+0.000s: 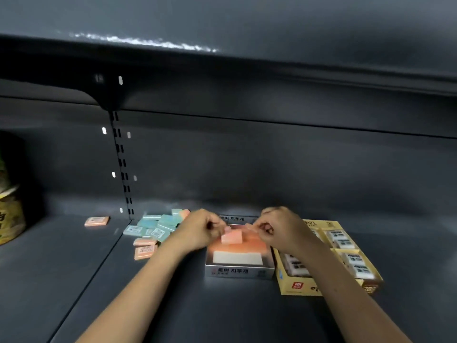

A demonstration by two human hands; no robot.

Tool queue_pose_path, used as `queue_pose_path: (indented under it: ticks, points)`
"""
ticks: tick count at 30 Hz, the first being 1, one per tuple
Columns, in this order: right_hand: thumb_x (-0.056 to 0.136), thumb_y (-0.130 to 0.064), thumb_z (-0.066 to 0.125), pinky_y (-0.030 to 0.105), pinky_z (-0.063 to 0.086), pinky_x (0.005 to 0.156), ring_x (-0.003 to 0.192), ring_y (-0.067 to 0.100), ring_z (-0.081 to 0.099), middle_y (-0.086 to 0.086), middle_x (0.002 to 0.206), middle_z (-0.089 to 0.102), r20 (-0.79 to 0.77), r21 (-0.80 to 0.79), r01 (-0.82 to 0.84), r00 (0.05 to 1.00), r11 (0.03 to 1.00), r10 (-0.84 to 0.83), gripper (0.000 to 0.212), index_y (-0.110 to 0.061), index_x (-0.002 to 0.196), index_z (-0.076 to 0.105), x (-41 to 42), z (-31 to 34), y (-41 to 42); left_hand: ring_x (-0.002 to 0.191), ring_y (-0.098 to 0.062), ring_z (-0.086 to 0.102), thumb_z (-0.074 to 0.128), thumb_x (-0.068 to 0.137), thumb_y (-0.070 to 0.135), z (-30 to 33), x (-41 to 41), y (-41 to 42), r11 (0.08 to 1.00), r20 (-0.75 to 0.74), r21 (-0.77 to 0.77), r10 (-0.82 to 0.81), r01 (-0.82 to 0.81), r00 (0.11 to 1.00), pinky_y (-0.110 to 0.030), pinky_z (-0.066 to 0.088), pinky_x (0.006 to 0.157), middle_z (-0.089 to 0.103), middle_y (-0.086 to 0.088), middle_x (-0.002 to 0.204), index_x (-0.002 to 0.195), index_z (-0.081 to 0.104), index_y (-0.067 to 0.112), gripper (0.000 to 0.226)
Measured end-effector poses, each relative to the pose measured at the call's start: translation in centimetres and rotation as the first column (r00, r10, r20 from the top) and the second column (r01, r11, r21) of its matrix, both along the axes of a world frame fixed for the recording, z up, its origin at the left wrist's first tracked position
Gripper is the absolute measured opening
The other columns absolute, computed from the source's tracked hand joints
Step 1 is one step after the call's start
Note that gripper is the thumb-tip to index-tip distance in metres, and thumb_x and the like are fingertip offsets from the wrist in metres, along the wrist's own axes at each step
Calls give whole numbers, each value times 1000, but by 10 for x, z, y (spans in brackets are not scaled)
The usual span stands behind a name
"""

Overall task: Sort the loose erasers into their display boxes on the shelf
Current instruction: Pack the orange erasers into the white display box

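A silver display box (239, 272) stands on the dark shelf (173, 305), holding orange erasers at the back and a white block in front. Just above it, my left hand (197, 230) pinches an orange eraser (232, 237). My right hand (280, 227) hovers close on the other side with curled fingers, pinching what looks like another orange eraser at its fingertips; blur hides the detail. A pile of loose teal and orange erasers (154, 227) lies left of the box. One orange eraser (97, 221) lies alone further left.
A yellow display box (296, 285) with white wrapped erasers stands right of the silver box. A yellow-green package (10, 219) sits at the far left edge. An upper shelf overhangs. A slotted upright (123, 164) divides the back panel.
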State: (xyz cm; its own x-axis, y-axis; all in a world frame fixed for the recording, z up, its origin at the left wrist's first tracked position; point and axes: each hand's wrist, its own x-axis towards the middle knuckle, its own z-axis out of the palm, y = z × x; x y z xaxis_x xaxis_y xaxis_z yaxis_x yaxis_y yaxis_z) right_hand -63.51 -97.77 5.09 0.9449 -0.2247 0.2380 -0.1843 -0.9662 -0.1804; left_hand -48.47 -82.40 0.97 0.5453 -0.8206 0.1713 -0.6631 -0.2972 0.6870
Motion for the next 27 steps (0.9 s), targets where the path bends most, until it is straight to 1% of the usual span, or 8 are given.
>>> queue_pose_path:
  ticks: [3,5,9,13,17,19,23,27]
  points:
    - [90,-31,54,26,49,75,78,9,56,-5,84,63,-31,-33,-2,1000,999,1,25,-16,88,73,-5,-2,-3,66,2,55,65,84,28,-5,-8,-15,999,52,43,-4,2,999,-17,44,68,69,6,70,77,71,14,17]
    - [91,-30,53,25,46,82,83,9,55,-5,85,64,-42,-47,-12,999,999,10,24,-16,89,73,-7,-4,-4,74,-1,58,65,84,28,-7,-10,-22,998,92,68,-1,-6,996,-14,40,69,66,9,74,79,73,16,14]
    - [90,-32,53,22,46,83,82,6,52,-8,84,64,-51,-49,-8,999,999,6,22,-20,87,72,-7,-12,-4,90,-10,60,65,83,24,-13,-11,-30,995,187,91,13,-31,982,-12,34,80,67,7,85,82,74,18,11]
    - [89,-31,54,26,46,88,80,7,52,-9,82,62,-47,-89,-22,999,996,18,20,-22,84,71,-4,-14,-4,96,-13,58,64,81,24,-17,-10,-33,992,238,111,40,-68,970,-18,36,91,68,13,84,78,73,26,10]
    - [89,-23,53,30,44,93,86,11,52,-5,87,64,-70,-143,-46,997,989,36,17,-18,87,70,-3,-14,4,95,-14,59,57,73,12,-19,-10,-30,990,257,109,58,-88,965,-26,41,96,66,19,78,60,62,37,28]
    - [89,-17,53,29,43,90,94,15,52,-2,95,64,-81,-192,-43,996,980,28,17,-16,92,70,-3,-12,9,95,-14,59,59,73,12,-17,-12,-30,992,268,77,75,-99,960,-26,42,95,68,16,85,67,66,33,23]
    - [86,-10,56,28,45,84,100,18,55,1,100,63,-134,-199,17,990,980,-44,15,-15,91,69,2,-13,12,93,-12,58,69,71,26,-18,-12,-29,995,309,74,39,-65,950,-26,41,95,68,14,88,79,70,28,8]
    - [84,-7,58,30,47,84,98,19,56,3,97,64,-149,-192,49,986,980,-79,13,-13,90,68,8,-13,11,92,-11,55,78,59,43,-21,-9,-27,993,345,113,-1,-41,939,-27,40,93,65,15,88,81,69,31,26]
